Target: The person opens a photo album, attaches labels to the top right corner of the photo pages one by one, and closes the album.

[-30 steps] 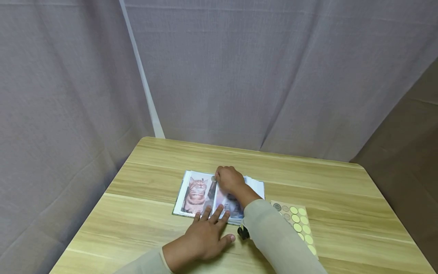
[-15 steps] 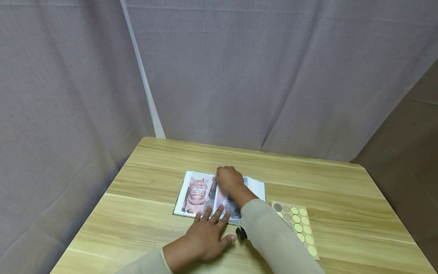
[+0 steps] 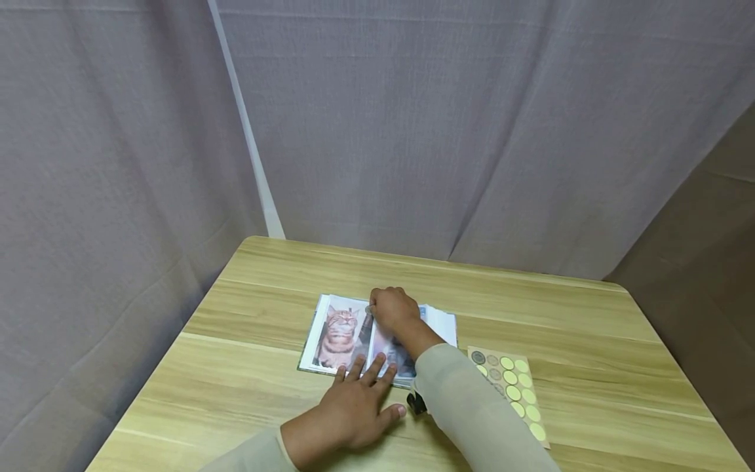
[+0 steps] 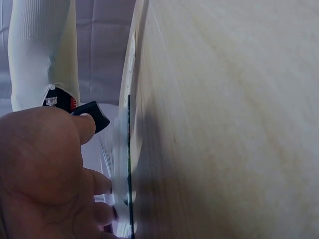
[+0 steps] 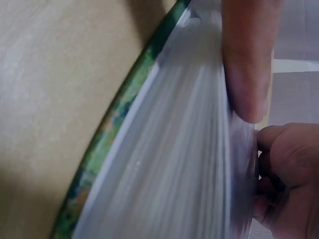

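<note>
An open photo album (image 3: 314, 341) lies on the wooden table, a cat picture (image 3: 337, 334) on its left page. My left hand (image 3: 356, 403) rests fingers spread on its near edge; in the left wrist view the left hand (image 4: 45, 174) touches the pages. My right hand (image 3: 394, 309) has curled fingers near the top of the seam and holds a small round sticker (image 3: 368, 310) at the page, partly hidden by the fingertips. In the right wrist view the right hand (image 5: 294, 174) is beyond the page stack (image 5: 169, 144), with a left finger (image 5: 249, 74) on the pages.
A sheet of round stickers (image 3: 522, 387) lies right of the album, partly under the right sleeve (image 3: 472, 406). Several of its circles are pale yellow, others greyish. Grey curtains (image 3: 383, 131) hang behind the wooden table (image 3: 283, 269).
Almost nothing differs. The right forearm has shifted slightly left since one second ago, while both hands have stayed at the album.
</note>
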The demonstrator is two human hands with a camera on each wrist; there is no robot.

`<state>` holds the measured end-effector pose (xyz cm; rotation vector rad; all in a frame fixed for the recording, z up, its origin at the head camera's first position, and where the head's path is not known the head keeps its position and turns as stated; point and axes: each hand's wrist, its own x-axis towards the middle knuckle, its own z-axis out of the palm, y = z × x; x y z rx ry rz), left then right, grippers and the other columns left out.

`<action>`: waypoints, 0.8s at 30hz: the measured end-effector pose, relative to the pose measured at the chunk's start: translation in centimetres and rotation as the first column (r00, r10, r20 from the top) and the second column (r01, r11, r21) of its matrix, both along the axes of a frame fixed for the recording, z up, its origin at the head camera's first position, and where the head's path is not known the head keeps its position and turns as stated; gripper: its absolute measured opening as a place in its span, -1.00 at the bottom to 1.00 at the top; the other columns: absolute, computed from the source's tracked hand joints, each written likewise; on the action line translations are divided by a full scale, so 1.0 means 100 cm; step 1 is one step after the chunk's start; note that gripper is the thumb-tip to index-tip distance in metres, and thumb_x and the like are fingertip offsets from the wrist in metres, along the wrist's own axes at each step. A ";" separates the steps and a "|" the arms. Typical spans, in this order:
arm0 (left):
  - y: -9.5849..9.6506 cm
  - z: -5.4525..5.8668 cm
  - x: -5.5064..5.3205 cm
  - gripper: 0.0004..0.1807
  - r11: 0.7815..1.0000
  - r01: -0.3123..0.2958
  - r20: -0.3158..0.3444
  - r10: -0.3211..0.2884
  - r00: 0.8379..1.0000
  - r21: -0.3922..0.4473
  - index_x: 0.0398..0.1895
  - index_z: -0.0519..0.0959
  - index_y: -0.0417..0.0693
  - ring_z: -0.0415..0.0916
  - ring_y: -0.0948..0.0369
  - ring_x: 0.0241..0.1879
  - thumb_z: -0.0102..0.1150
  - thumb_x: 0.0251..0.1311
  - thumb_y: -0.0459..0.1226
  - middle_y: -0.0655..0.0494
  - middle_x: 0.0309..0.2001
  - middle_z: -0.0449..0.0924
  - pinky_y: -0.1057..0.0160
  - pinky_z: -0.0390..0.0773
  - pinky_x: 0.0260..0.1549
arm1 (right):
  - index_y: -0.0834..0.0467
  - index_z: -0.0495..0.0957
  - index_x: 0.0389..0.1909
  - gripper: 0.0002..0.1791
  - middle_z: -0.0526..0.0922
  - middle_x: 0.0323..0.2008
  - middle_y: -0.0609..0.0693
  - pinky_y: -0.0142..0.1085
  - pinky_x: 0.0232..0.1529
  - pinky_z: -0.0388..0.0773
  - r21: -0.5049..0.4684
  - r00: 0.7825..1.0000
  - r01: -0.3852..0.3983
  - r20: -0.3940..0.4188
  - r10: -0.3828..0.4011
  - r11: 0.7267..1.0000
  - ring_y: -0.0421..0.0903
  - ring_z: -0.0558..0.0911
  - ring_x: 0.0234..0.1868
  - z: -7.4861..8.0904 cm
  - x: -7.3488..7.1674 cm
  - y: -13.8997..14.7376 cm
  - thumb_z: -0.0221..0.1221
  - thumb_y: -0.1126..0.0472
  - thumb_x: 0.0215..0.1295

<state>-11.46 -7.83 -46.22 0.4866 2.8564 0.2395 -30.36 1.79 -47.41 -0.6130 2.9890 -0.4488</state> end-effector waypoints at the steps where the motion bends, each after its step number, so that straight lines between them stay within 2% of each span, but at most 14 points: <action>1: 0.000 0.000 0.000 -0.16 1.000 0.000 -0.002 0.000 1.000 0.000 0.64 0.13 0.20 -0.07 -0.17 0.56 -0.27 0.43 0.37 0.10 0.63 -0.03 -0.31 0.12 0.40 | -0.05 0.59 -0.33 -0.88 0.64 -0.26 -0.08 -0.08 -0.20 0.59 0.002 1.000 -0.004 -0.005 0.004 1.000 -0.02 0.59 -0.08 0.000 0.001 0.000 0.26 0.08 0.44; 4: 0.000 -0.001 0.000 -0.16 1.000 0.000 -0.005 0.000 1.000 0.000 0.63 0.14 0.20 -0.06 -0.16 0.56 -0.27 0.43 0.37 0.10 0.63 -0.03 -0.31 0.13 0.40 | -0.07 0.60 -0.37 -0.85 0.62 -0.29 -0.10 -0.08 -0.21 0.59 0.009 1.000 -0.013 -0.012 0.013 1.000 -0.03 0.58 -0.10 0.001 0.002 0.002 0.28 0.05 0.42; 14: 0.000 -0.001 0.000 -0.17 1.000 0.002 -0.015 -0.002 1.000 0.001 0.64 0.14 0.19 -0.05 -0.17 0.56 -0.26 0.44 0.36 0.09 0.62 -0.03 -0.31 0.13 0.39 | -0.05 0.62 -0.29 -0.82 0.62 -0.25 -0.09 -0.05 -0.16 0.58 -0.017 0.999 -0.033 -0.003 0.033 0.999 -0.01 0.56 -0.07 0.005 0.007 0.006 0.29 -0.06 0.36; 20: -0.002 0.000 0.001 -0.18 1.000 0.005 -0.022 -0.005 1.000 0.008 0.64 0.13 0.20 -0.03 -0.17 0.55 -0.26 0.45 0.34 0.09 0.62 -0.03 -0.29 0.14 0.40 | 0.01 0.64 -0.05 -0.74 0.62 -0.09 -0.04 -0.05 -0.03 0.57 -0.053 0.996 -0.080 0.025 0.082 0.995 0.00 0.53 0.05 0.008 0.016 0.014 0.24 -0.06 0.43; 24: -0.002 0.000 0.002 -0.18 1.000 0.008 -0.024 -0.008 1.000 0.010 0.63 0.13 0.19 -0.03 -0.18 0.55 -0.27 0.45 0.35 0.08 0.62 -0.03 -0.29 0.14 0.40 | 0.06 0.62 0.10 -0.64 0.63 0.05 0.01 -0.02 0.12 0.54 -0.077 0.991 -0.131 0.014 0.132 0.988 0.04 0.52 0.18 0.011 0.024 0.022 0.24 -0.04 0.43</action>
